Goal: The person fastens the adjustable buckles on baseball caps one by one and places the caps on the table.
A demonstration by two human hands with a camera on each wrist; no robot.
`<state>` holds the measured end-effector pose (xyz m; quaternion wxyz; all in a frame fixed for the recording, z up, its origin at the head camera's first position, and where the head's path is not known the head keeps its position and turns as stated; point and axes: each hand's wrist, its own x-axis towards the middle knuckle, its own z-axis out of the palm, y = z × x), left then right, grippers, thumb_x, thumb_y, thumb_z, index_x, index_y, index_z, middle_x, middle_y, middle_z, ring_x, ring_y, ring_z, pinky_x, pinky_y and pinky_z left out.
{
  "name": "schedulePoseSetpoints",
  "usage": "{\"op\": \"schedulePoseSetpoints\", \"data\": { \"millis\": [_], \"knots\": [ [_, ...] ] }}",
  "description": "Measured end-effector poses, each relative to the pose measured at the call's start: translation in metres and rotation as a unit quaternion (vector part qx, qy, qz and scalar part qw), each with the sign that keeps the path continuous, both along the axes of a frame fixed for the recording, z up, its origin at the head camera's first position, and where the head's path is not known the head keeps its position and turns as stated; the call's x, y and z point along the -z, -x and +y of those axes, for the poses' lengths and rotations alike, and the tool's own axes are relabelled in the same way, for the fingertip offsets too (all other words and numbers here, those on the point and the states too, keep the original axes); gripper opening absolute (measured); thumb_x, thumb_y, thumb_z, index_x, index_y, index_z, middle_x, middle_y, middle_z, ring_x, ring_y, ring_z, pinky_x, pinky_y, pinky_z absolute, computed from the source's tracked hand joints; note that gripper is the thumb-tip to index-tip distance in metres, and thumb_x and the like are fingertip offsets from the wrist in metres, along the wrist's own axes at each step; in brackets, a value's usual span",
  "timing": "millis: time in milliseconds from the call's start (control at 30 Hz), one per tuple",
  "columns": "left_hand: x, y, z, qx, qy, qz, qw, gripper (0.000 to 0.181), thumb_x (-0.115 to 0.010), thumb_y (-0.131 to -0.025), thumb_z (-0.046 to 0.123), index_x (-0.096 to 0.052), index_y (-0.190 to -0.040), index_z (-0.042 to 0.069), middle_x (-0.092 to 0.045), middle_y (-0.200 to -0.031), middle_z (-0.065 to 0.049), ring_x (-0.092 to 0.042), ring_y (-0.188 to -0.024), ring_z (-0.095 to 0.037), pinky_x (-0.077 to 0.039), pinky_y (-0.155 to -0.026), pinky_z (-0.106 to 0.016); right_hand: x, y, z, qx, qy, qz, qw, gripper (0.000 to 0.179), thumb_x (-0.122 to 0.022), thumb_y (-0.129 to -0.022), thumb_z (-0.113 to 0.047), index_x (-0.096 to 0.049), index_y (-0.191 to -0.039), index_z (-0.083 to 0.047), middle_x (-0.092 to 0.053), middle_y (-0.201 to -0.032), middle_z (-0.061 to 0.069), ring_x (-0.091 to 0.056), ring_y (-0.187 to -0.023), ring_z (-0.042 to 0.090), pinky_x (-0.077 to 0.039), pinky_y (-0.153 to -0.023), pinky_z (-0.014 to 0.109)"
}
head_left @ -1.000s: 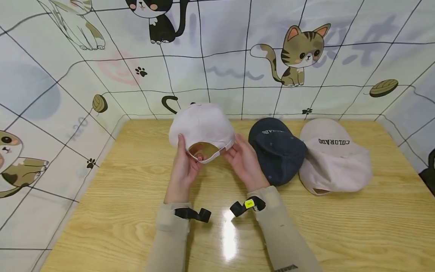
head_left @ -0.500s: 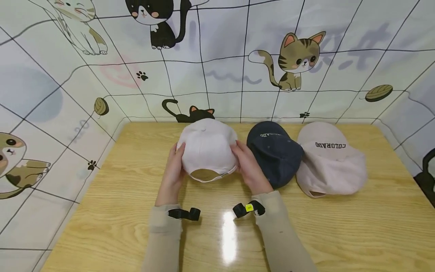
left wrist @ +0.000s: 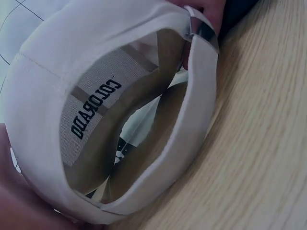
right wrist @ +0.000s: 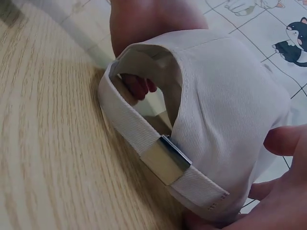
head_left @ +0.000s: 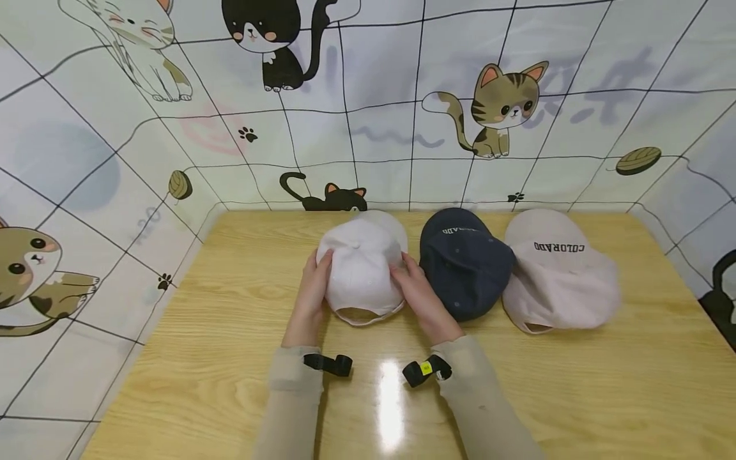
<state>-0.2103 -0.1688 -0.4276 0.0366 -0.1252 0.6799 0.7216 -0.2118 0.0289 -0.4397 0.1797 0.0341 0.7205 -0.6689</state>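
A white baseball cap (head_left: pixel 365 271) is low over the wooden table in the head view, its back opening toward me. My left hand (head_left: pixel 310 291) grips its left side, thumb on the outside; fingertips (right wrist: pixel 139 88) of that hand show through the back opening in the right wrist view. On the other side my right hand (head_left: pixel 422 297) holds the cap, thumb on the crown. The back strap carries a metal buckle (right wrist: pixel 165 160). Through the opening, dark COLORADO lettering (left wrist: pixel 96 108) shows in the left wrist view. Right beside my right hand lies a navy cap (head_left: pixel 468 275).
A pale pink cap (head_left: pixel 563 275) marked COLORADO lies against the navy one at the right. The wooden table (head_left: pixel 230 383) ends at a cat-print cloth wall (head_left: pixel 391 128) at the back and sides. A black strap with a small camera (head_left: pixel 328 364) sits on each sleeve.
The white cap has come down and nearer to me, tipping so its crown top and brim side show. Both hands have shifted their hold to its sides. The other caps stay put.
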Motion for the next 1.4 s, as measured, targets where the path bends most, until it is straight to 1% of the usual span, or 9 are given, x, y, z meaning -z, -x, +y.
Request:
{"op": "schedulePoseSetpoints", "data": {
  "millis": [233,400,600,800,933,1000,1067,1300,1400],
  "knots": [
    [0.021,0.013,-0.009,-0.01,0.025,0.013,0.9996,0.07,-0.045,-0.088,0.05,-0.013,-0.143,0.019,-0.016,-0.145,0.003,-0.014,-0.131,-0.012,-0.013,-0.106,-0.034,0.004,0.011,-0.014,0.008,-0.038,0.027,0.9989,0.063,-0.039,-0.093,-0.044,-0.013,-0.143,-0.016,-0.011,-0.148,0.001,-0.006,-0.133,0.013,-0.01,-0.107,0.036],
    [0.019,0.012,-0.014,-0.022,0.029,0.004,0.9993,0.069,-0.044,-0.089,0.05,-0.013,-0.143,0.02,-0.017,-0.146,0.004,-0.012,-0.131,-0.01,-0.012,-0.106,-0.032,-0.002,0.006,-0.02,-0.005,-0.097,0.059,0.9936,0.065,-0.034,-0.093,-0.048,-0.012,-0.144,-0.015,-0.012,-0.148,0.003,-0.008,-0.134,0.015,-0.01,-0.107,0.037],
    [0.017,0.011,-0.016,-0.027,0.031,0.014,0.9991,0.063,-0.042,-0.092,0.041,-0.012,-0.143,0.018,-0.015,-0.147,0.003,-0.012,-0.132,-0.011,-0.013,-0.106,-0.031,-0.018,-0.004,-0.012,-0.017,-0.095,0.09,0.9913,0.064,-0.038,-0.092,-0.047,-0.012,-0.143,-0.019,-0.013,-0.147,-0.001,-0.011,-0.133,0.014,-0.014,-0.106,0.039],
    [0.007,0.008,-0.019,-0.029,0.094,0.013,0.995,0.066,-0.041,-0.088,0.053,-0.014,-0.143,0.028,-0.016,-0.146,0.004,-0.016,-0.131,-0.016,-0.018,-0.105,-0.037,-0.03,-0.013,-0.003,-0.049,-0.127,0.127,0.9825,0.06,-0.04,-0.091,-0.048,-0.017,-0.142,-0.027,-0.019,-0.145,-0.003,-0.022,-0.131,0.019,-0.026,-0.102,0.042],
    [0.001,0.005,-0.02,-0.018,0.154,0.046,0.9869,0.066,-0.039,-0.088,0.055,-0.015,-0.143,0.028,-0.014,-0.147,0.002,-0.014,-0.132,-0.018,-0.017,-0.105,-0.041,-0.041,-0.023,0.008,-0.068,-0.174,0.174,0.9667,0.056,-0.04,-0.091,-0.049,-0.022,-0.14,-0.031,-0.029,-0.142,0.001,-0.034,-0.125,0.024,-0.032,-0.097,0.043],
    [-0.002,0.003,-0.022,0.001,0.211,0.075,0.9746,0.065,-0.037,-0.089,0.054,-0.014,-0.143,0.025,-0.012,-0.147,0.0,-0.01,-0.133,-0.019,-0.013,-0.105,-0.044,-0.045,-0.027,0.015,-0.075,-0.206,0.206,0.9537,0.055,-0.039,-0.091,-0.05,-0.024,-0.14,-0.03,-0.031,-0.141,0.001,-0.033,-0.125,0.023,-0.032,-0.097,0.043],
    [-0.008,0.002,-0.025,0.019,0.283,0.102,0.9533,0.066,-0.035,-0.09,0.053,-0.014,-0.144,0.02,-0.009,-0.148,-0.005,-0.003,-0.134,-0.022,-0.008,-0.105,-0.048,-0.05,-0.029,0.024,-0.082,-0.243,0.241,0.9363,0.055,-0.037,-0.091,-0.051,-0.025,-0.14,-0.028,-0.029,-0.142,0.0,-0.03,-0.128,0.021,-0.029,-0.099,0.043],
    [-0.031,-0.006,-0.042,0.042,0.526,0.131,0.8394,0.068,-0.028,-0.091,0.055,-0.014,-0.144,0.014,-0.007,-0.147,-0.015,0.002,-0.133,-0.036,-0.004,-0.099,-0.061,-0.065,-0.025,0.073,-0.077,-0.415,0.333,0.8434,0.06,-0.032,-0.093,-0.048,-0.023,-0.142,-0.013,-0.022,-0.145,0.009,-0.017,-0.132,0.025,-0.018,-0.104,0.043],
    [-0.036,-0.01,-0.046,0.051,0.585,0.12,0.8003,0.069,-0.025,-0.09,0.058,-0.013,-0.144,0.015,-0.005,-0.148,-0.015,0.004,-0.132,-0.037,-0.003,-0.097,-0.063,-0.071,-0.024,0.103,-0.078,-0.485,0.329,0.8067,0.063,-0.03,-0.094,-0.048,-0.024,-0.141,-0.007,-0.018,-0.145,0.014,-0.013,-0.133,0.03,-0.015,-0.104,0.046]
  ]
}}
